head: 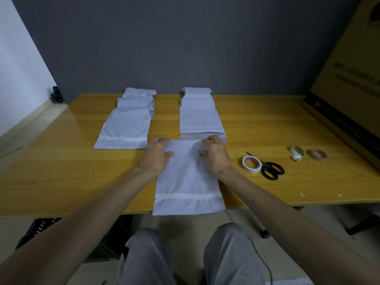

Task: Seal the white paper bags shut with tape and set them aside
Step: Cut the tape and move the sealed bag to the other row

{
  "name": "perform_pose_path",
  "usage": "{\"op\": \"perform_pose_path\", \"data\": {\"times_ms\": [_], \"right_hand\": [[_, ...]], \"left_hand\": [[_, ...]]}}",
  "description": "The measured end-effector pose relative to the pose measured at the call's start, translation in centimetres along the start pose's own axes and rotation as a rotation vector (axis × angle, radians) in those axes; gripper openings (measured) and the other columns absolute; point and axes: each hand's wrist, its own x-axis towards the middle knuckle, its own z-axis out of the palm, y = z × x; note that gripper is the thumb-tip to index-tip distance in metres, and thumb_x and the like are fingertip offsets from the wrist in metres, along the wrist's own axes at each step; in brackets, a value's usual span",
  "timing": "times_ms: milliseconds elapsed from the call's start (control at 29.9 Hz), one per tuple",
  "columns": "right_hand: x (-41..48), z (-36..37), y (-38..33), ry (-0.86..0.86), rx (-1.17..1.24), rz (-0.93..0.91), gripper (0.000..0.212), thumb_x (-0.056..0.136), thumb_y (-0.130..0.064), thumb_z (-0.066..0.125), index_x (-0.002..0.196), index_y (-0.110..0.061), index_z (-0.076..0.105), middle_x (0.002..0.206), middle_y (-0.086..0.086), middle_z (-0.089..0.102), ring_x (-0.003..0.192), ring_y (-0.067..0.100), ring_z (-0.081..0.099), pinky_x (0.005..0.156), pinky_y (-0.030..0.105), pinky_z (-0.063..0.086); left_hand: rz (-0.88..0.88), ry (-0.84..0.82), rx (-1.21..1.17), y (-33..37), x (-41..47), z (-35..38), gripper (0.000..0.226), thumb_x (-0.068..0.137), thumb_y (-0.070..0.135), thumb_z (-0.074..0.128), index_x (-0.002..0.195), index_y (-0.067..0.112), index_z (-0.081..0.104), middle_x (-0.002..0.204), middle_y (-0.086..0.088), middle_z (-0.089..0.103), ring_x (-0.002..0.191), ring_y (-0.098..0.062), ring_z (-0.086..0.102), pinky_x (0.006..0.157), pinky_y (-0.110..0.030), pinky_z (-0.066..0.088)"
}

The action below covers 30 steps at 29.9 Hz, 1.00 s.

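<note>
A white paper bag (pixel 187 182) lies flat on the yellow table (pixel 61 171) in front of me, its near end hanging over the table's front edge, with a strip of tape across it near that end. My left hand (pixel 157 155) grips the bag's far left corner. My right hand (pixel 216 156) pinches and crumples the far right corner. A white tape roll (pixel 251 164) lies to the right of the bag, touching black scissors (pixel 271 170).
A pile of white bags (pixel 127 124) lies at the back left and another stack (pixel 200 118) at the back middle. Two more tape rolls (pixel 297 153) (pixel 316 154) sit farther right. A large cardboard box (pixel 349 89) stands at the right.
</note>
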Motion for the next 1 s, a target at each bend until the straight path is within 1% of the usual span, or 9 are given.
{"op": "perform_pose_path", "data": {"times_ms": [134, 200, 334, 434, 634, 735, 835, 935, 1002], "right_hand": [[0.7, -0.7, -0.9, -0.066, -0.101, 0.034, 0.012, 0.09, 0.001, 0.047, 0.083, -0.009, 0.049, 0.089, 0.007, 0.044, 0.076, 0.021, 0.044, 0.064, 0.028, 0.033], [1.0, -0.5, -0.8, -0.049, -0.066, 0.059, 0.019, 0.088, 0.003, 0.046, 0.075, -0.01, 0.042, 0.082, 0.006, 0.041, 0.072, 0.022, 0.042, 0.059, 0.027, 0.03], [0.8, -0.8, -0.9, -0.034, -0.056, 0.059, 0.02, 0.088, 0.003, 0.046, 0.071, -0.007, 0.048, 0.079, 0.008, 0.048, 0.071, 0.024, 0.048, 0.059, 0.03, 0.034], [0.7, -1.0, -0.7, 0.002, -0.039, 0.044, 0.019, 0.09, 0.0, 0.048, 0.074, -0.004, 0.057, 0.08, 0.009, 0.051, 0.073, 0.024, 0.051, 0.06, 0.032, 0.039], [1.1, -1.0, -3.0, 0.096, 0.085, -0.018, 0.03, 0.087, 0.0, 0.055, 0.059, -0.012, 0.048, 0.07, 0.004, 0.051, 0.072, 0.021, 0.052, 0.059, 0.026, 0.03], [1.8, -0.8, -5.4, 0.119, 0.141, -0.072, 0.017, 0.086, -0.001, 0.056, 0.073, -0.003, 0.067, 0.078, 0.008, 0.057, 0.074, 0.019, 0.052, 0.064, 0.027, 0.035], [2.9, -0.1, -8.6, 0.132, 0.192, -0.145, 0.016, 0.088, -0.002, 0.057, 0.084, -0.002, 0.072, 0.085, 0.012, 0.062, 0.081, 0.022, 0.056, 0.072, 0.029, 0.043], [4.6, 1.4, -11.6, 0.128, 0.242, -0.187, 0.017, 0.087, 0.0, 0.056, 0.082, 0.0, 0.073, 0.087, 0.013, 0.066, 0.084, 0.023, 0.057, 0.077, 0.034, 0.047], [6.2, 2.9, -13.0, 0.116, 0.246, -0.201, 0.019, 0.085, 0.001, 0.056, 0.074, 0.0, 0.071, 0.078, 0.009, 0.064, 0.078, 0.019, 0.054, 0.071, 0.033, 0.045]], "left_hand": [[-0.059, 0.021, -0.016, -0.6, 1.1, -0.4, 0.033, 0.088, 0.014, 0.068, 0.117, 0.0, 0.062, 0.121, -0.019, 0.058, 0.113, -0.034, 0.053, 0.095, -0.037, 0.043], [-0.071, 0.013, -0.073, -0.2, 1.3, -0.6, 0.011, 0.085, 0.008, 0.07, 0.093, 0.005, 0.063, 0.098, -0.02, 0.064, 0.095, -0.034, 0.06, 0.084, -0.038, 0.049], [-0.082, 0.028, -0.095, 0.2, 1.4, -0.7, 0.011, 0.083, 0.003, 0.068, 0.077, 0.007, 0.059, 0.077, -0.015, 0.062, 0.082, -0.029, 0.061, 0.071, -0.03, 0.045], [-0.058, 0.038, -0.109, 0.1, 1.0, -0.9, 0.009, 0.084, 0.002, 0.068, 0.081, 0.008, 0.063, 0.077, -0.008, 0.058, 0.078, -0.025, 0.057, 0.071, -0.026, 0.043], [0.011, 0.127, -0.103, -0.8, 0.2, -3.8, 0.017, 0.084, 0.0, 0.069, 0.1, -0.003, 0.07, 0.09, -0.014, 0.067, 0.084, -0.023, 0.062, 0.079, -0.021, 0.043], [0.048, 0.211, -0.122, -1.9, 0.4, -6.5, 0.016, 0.08, -0.009, 0.069, 0.097, -0.007, 0.071, 0.084, -0.015, 0.067, 0.084, -0.025, 0.063, 0.083, -0.028, 0.05], [0.053, 0.259, -0.122, -3.7, 0.8, -9.4, 0.016, 0.08, -0.013, 0.066, 0.096, -0.008, 0.07, 0.083, -0.008, 0.06, 0.081, -0.022, 0.058, 0.084, -0.035, 0.052], [0.022, 0.296, -0.111, -6.4, 1.8, -11.5, 0.019, 0.084, -0.009, 0.065, 0.102, -0.008, 0.068, 0.088, -0.013, 0.062, 0.087, -0.027, 0.06, 0.087, -0.033, 0.05], [-0.013, 0.311, -0.126, -8.4, 2.8, -12.3, 0.021, 0.086, -0.007, 0.064, 0.107, -0.007, 0.067, 0.098, -0.019, 0.066, 0.095, -0.03, 0.062, 0.091, -0.036, 0.049]]}}
